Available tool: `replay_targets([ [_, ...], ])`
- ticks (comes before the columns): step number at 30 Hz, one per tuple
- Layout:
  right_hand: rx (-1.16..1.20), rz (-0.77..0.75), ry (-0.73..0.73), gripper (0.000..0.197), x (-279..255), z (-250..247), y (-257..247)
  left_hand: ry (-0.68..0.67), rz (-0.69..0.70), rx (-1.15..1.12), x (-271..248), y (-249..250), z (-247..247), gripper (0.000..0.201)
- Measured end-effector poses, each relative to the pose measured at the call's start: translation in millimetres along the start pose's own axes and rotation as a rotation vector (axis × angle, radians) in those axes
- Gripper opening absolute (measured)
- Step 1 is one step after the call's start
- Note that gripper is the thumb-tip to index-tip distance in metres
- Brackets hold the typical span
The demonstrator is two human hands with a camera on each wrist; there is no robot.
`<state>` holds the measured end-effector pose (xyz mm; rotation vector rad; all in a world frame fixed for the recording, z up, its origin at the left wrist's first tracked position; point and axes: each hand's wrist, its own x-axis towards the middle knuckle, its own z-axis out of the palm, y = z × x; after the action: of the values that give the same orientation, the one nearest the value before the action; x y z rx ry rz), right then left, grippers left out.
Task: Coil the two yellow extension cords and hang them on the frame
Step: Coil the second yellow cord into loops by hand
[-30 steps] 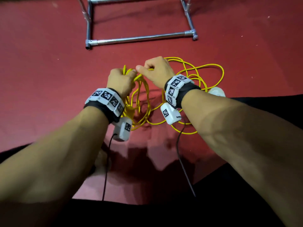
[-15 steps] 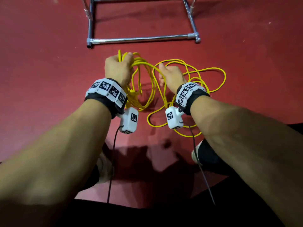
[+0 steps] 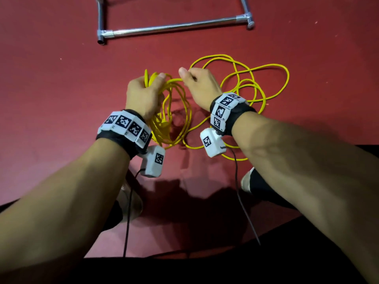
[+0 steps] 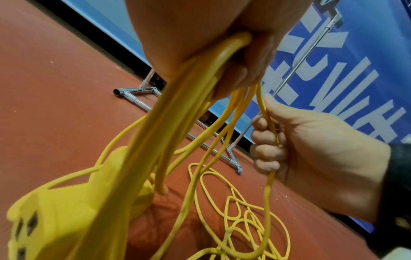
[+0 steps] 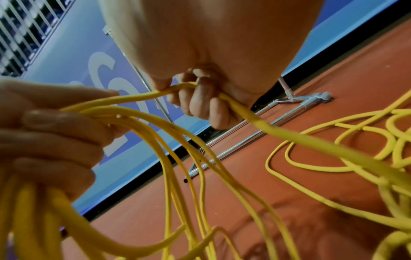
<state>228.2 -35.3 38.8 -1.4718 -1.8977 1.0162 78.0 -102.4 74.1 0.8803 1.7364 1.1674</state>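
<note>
On the red floor: everything sits on one red floor (image 3: 51, 83); its edges run out of the head view, and the near part is dark with shadow

Left hand: the left hand (image 3: 141, 95) is closed in a fist round a bunch of yellow loops; the fingers are curled tight round them; in the head view only the back of the hand shows, so the fingers are hidden there; the left wrist view shows them wrapped round the bunch

Right hand: the right hand (image 3: 202, 89) is just beside the left one; its fingers (image 4: 265, 139) are curled round one strand, with the thumb on top

Yellow cord: the yellow cord (image 3: 256, 87) goes from the fist across to the right hand, then down to a loose pile on the floor to the right; the held loops hang under the left hand; where the pile ends is hidden under the right arm; I cannot tell if this is one cord or two

Socket end: a yellow socket block (image 4: 66, 207) hangs among the held loops; it is blurry and cut off at the picture's edge

Frame: the metal frame (image 3: 174, 27) stands on the floor past the hands, well apart from the cord; only its bottom bar and two legs show in the head view; the top is cut off

Wall: a blue sign (image 4: 333, 70) with big white shapes is behind the frame; the shapes are too cut off to read

Feet: two feet show near the bottom, partly hidden by the arms
</note>
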Motion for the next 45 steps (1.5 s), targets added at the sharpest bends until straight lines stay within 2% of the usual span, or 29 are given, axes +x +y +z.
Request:
replay_targets([
  [4, 0.107, 0.029, -0.022, 0.04, -0.3, 1.6, 2.9, 0.048, 0.012, -0.117, 6.6, 7.6, -6.4, 0.036],
  [7, -0.04, 0.055, -0.133, 0.035, -6.4, -1.4, 9.3, 0.064, 0.022, -0.156, 9.1, 12.5, -12.8, 0.038],
  [11, -0.235, 0.175, -0.235, 0.049, -20.5, -2.7, 39.8, 0.125, -0.009, -0.262, 17.6, 20.9, -30.5, 0.048],
  [15, -0.166, 0.252, -0.173, 0.048, -27.9, -6.7, 42.7, 0.131, -0.029, -0.336, 21.4, 28.8, -45.9, 0.027],
  [18, -0.23, 0.199, -0.071, 0.051, -18.9, -7.9, 25.2, 0.092, 0.037, -0.363, 17.9, 28.1, -45.9, 0.01],
  [21, -0.259, 0.166, -0.046, 0.045, -13.4, -5.1, 4.3, 0.092, 0.136, -0.318, 15.0, 22.7, -44.5, 0.007],
  [24, -0.229, 0.119, -0.019, 0.029, -10.4, -1.4, -14.3, 0.083, 0.19, -0.323, 11.6, 18.4, -45.0, 0.023],
  [26, -0.216, 0.031, -0.025, 0.018, -9.6, 4.6, -24.6, 0.112, 0.221, -0.325, 11.4, 15.3, -47.2, 0.025],
  [30, -0.118, -0.165, -0.059, 0.025, -11.6, 11.8, -44.4, 0.135, 0.212, -0.264, 10.8, 8.9, -47.5, 0.016],
  [34, 0.092, -0.344, -0.116, 0.019, -16.0, 13.8, -72.4, 0.148, 0.214, -0.099, 6.0, 6.0, -41.6, 0.032],
  [36, 0.194, -0.354, -0.126, 0.018, -14.2, 15.8, -78.3, 0.162, 0.204, 0.009, 3.5, 5.9, -37.4, 0.028],
  [40, 0.284, -0.331, -0.123, 0.005, -9.1, 15.1, -82.6, 0.107, 0.171, 0.002, -5.2, 8.4, -26.7, 0.023],
  [45, 0.312, -0.256, -0.082, 0.016, -6.6, 23.6, -66.4, 0.112, 0.059, -0.139, -5.0, 5.8, -23.9, 0.026],
])
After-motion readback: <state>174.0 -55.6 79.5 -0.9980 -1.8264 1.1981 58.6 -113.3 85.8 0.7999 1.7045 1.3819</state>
